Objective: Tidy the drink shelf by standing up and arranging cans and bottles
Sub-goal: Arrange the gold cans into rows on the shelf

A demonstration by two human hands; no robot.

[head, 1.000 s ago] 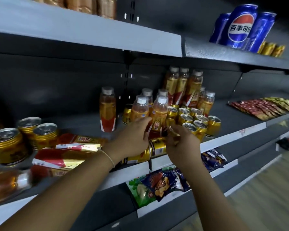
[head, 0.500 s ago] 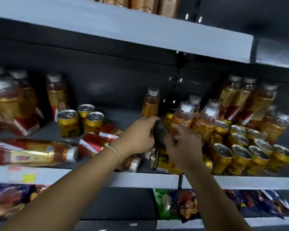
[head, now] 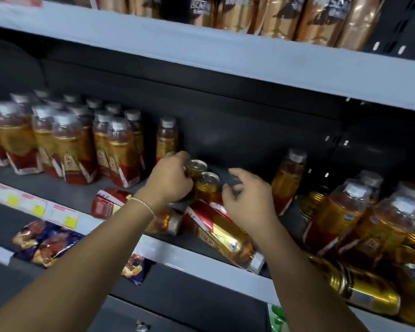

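Note:
Two gold cans stand upright mid-shelf, a rear can (head: 197,167) and a front can (head: 207,185). My left hand (head: 170,178) curls round the rear can from the left. My right hand (head: 247,197) hovers just right of the front can with fingers loosely curled and nothing in them. Two bottles lie flat on the shelf below my hands: one (head: 222,233) with a red and gold label near the front edge, another (head: 115,202) partly hidden under my left wrist. A gold can (head: 362,288) lies on its side at the right.
Several upright amber bottles (head: 65,144) crowd the left of the shelf (head: 201,259), with more bottles (head: 359,212) at the right. A single bottle (head: 289,178) stands behind my right hand. Snack bags (head: 46,243) hang on the tier below. Packets fill the shelf above.
The view has swung left along the shelf. Both hands moved from the bottle and can cluster at the right to the two upright cans, and my left hand now grips one.

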